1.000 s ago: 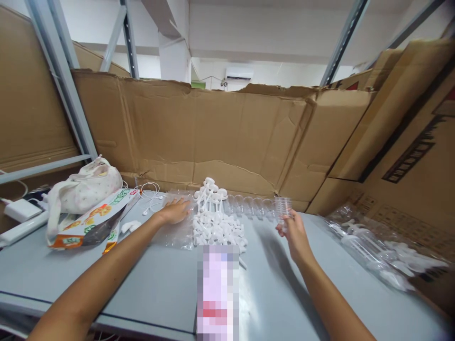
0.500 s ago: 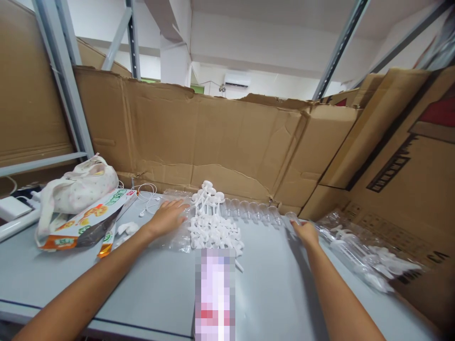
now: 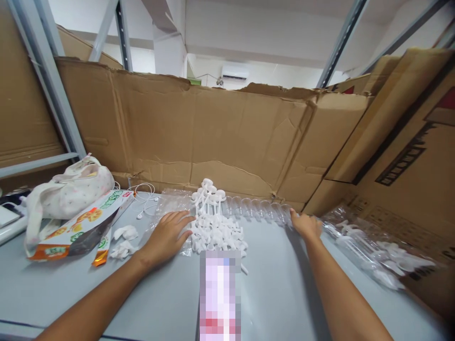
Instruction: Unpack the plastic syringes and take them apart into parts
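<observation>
My left hand (image 3: pixel 170 238) lies palm down with its fingers apart, over the edge of a clear plastic bag (image 3: pixel 167 201). Its fingertips reach the left side of a heap of small white plastic pieces (image 3: pixel 216 232). Behind that heap, white plastic pieces with long stems and round ends (image 3: pixel 209 194) lean together. A row of clear ribbed plastic cups (image 3: pixel 256 208) runs rightward from them along the cardboard. At the row's right end, my right hand (image 3: pixel 307 226) has its fingers closed at the last clear cup (image 3: pixel 285 214); part of the grip is hidden.
On the left are a cloth bag (image 3: pixel 74 184), a printed food box (image 3: pixel 81 225), white earphones (image 3: pixel 144 199) and crumpled tissues (image 3: pixel 124 241). A blurred-out phone-like object (image 3: pixel 219 298) stands in front. Bagged plastic parts (image 3: pixel 373 251) lie at right. A cardboard wall (image 3: pixel 213 128) closes the back.
My right hand has moved slightly with the last cup, which now sits against the row instead of apart from it. My left hand has shifted nearer to me and against the white heap.
</observation>
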The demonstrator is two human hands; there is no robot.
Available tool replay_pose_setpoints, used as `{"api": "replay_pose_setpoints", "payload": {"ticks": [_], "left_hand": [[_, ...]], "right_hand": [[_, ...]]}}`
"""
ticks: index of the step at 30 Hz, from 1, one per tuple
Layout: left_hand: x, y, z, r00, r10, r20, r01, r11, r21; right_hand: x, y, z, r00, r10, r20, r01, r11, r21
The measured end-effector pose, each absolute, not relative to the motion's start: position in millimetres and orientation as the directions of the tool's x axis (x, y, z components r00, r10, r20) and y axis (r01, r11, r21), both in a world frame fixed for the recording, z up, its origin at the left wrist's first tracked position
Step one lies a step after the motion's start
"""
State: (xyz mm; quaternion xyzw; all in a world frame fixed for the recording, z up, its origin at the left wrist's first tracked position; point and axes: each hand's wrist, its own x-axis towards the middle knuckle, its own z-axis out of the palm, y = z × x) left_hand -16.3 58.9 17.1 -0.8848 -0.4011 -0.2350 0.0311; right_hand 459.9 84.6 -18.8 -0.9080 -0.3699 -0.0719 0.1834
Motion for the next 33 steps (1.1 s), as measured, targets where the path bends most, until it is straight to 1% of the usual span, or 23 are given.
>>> {"api": "replay_pose_setpoints", "payload": {"ticks": [3, 7, 10, 13, 17, 20, 25, 33], "left_hand": [[-16, 56, 17, 0.577, 0.674, 0.461, 0.711, -0.692, 0.122], [-14, 53, 17, 0.604, 0.648, 0.464, 0.683, -0.721, 0.116], [-12, 51, 16, 0.614, 0.636, 0.467, 0.667, -0.735, 0.123], [-12, 50, 15, 0.633, 0.621, 0.463, 0.643, -0.754, 0.133], [-12, 49, 13, 0.643, 0.611, 0.462, 0.627, -0.766, 0.142], [-12, 49, 13, 0.64, 0.609, 0.468, 0.627, -0.766, 0.139], [-11, 48, 14, 0.646, 0.601, 0.471, 0.619, -0.773, 0.138], [-12, 47, 14, 0.64, 0.605, 0.475, 0.612, -0.774, 0.162]], "right_hand": [[472, 67, -11, 0.75, 0.566, 0.344, 0.647, -0.735, -0.201], [496, 31, -4, 0.735, 0.55, 0.396, 0.624, -0.777, -0.081], [507, 7, -6, 0.711, 0.578, 0.401, 0.63, -0.777, 0.003], [510, -7, -13, 0.654, 0.639, 0.405, 0.67, -0.738, 0.082], [507, -13, -19, 0.597, 0.694, 0.403, 0.71, -0.691, 0.138], [504, -14, -17, 0.589, 0.701, 0.403, 0.722, -0.68, 0.127], [498, -15, -6, 0.631, 0.664, 0.401, 0.712, -0.701, 0.041], [500, -22, 37, 0.693, 0.62, 0.369, 0.712, -0.67, -0.211]]}}
